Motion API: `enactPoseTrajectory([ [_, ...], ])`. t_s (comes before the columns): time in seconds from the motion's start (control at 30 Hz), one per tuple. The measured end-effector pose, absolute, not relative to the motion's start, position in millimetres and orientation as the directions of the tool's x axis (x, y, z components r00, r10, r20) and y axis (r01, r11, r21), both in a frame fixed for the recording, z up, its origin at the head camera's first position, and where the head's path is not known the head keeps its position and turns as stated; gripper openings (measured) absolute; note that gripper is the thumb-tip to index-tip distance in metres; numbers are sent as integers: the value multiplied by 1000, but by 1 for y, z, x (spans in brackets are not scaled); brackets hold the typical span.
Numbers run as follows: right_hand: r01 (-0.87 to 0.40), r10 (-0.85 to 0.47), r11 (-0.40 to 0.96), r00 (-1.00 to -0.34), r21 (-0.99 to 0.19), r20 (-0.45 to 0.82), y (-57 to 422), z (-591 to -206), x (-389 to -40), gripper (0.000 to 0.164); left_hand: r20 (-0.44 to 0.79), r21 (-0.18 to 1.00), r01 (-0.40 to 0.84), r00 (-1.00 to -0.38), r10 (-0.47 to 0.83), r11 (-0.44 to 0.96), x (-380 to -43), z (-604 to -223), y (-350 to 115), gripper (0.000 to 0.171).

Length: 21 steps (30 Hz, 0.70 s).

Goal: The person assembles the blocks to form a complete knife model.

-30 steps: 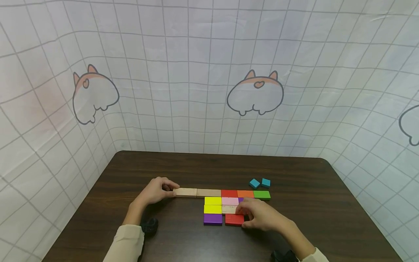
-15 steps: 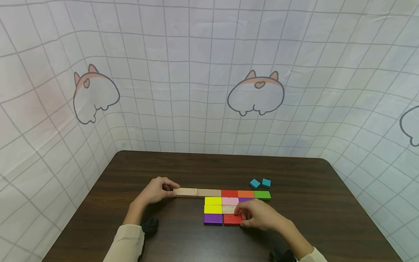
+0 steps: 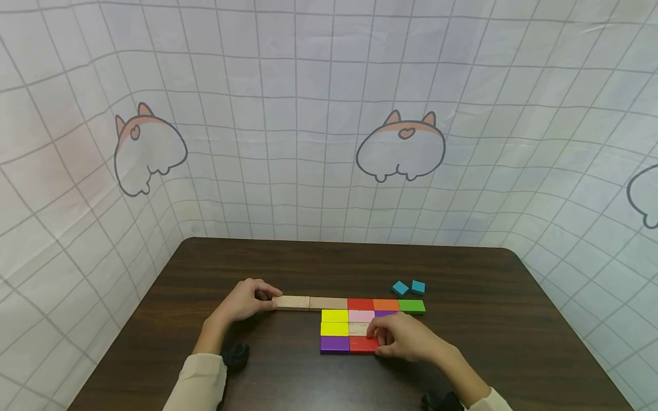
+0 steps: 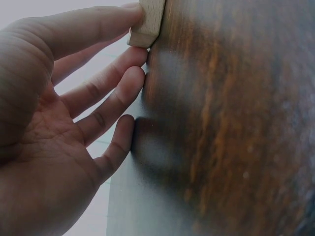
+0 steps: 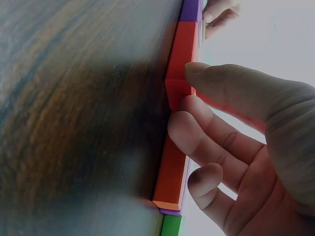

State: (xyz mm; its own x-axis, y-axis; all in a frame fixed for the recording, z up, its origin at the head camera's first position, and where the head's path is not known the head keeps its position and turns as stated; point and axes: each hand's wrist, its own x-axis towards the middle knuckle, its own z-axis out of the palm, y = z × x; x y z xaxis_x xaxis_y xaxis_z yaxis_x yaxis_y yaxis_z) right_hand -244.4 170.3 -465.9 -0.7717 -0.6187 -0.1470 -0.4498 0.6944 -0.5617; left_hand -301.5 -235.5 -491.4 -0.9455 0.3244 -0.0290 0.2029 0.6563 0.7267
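Observation:
Flat coloured wooden blocks lie edge to edge on the dark table (image 3: 277,377). My right hand (image 3: 411,338) pinches the right end of a red block (image 3: 362,345) between thumb and fingers, and this block meets a purple block (image 3: 334,345) on its left. In the right wrist view the thumb (image 5: 231,83) lies on the red block (image 5: 181,54). My left hand (image 3: 245,300) holds the far left end of a plain wood block (image 3: 291,302) in the back row. Thumb and fingertips touch that block (image 4: 147,24) in the left wrist view. My right hand partly hides the blocks under it.
Right of the plain blocks, the back row has red (image 3: 360,304), orange (image 3: 385,305) and green (image 3: 412,306) blocks. Yellow (image 3: 334,329), pink (image 3: 361,315) and other blocks fill the middle rows. Two small blue blocks (image 3: 400,289) lie behind. A patterned curtain (image 3: 288,142) surrounds the table.
My right hand has slid the red block left, closing the gap to the purple block. The left hand stays at the end of the plain wood block.

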Motion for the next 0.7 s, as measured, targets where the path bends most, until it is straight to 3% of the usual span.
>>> enactPoseTrajectory([
  [0.27,-423,-627,617,-774,-664,-90,189,-461,-254,22,-25,727,207,-945,327,654,-302,-491,-236,21],
  [0.7,-365,-441,556,-891,-747,108,239,-459,-290,39,-13,727,229,-938,346,648,-301,-490,-236,22],
])
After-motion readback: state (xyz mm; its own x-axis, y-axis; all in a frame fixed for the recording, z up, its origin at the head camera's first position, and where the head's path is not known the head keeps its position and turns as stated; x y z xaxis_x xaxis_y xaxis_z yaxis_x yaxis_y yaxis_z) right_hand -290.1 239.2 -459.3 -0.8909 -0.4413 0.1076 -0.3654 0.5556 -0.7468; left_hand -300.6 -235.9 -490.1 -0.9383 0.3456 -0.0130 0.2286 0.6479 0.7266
